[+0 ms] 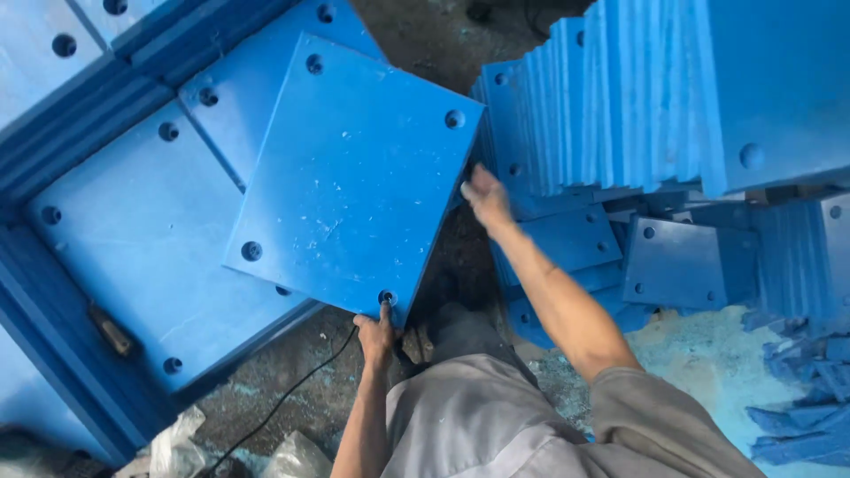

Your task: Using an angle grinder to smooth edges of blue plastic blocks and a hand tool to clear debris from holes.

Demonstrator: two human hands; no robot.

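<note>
The panel [354,177] is a square blue slab, flat and thick, with a round hole near each corner and pale scuffs across its face. It is tilted, corner down, raised above other blue panels [150,239] lying flat beneath it, perhaps resting on one.

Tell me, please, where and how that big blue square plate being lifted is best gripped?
Probably by two opposite edges. The blue plate is wide, flat and tilted, so the left hand takes its near corner from below while the right hand steadies the right edge from the side.
</note>
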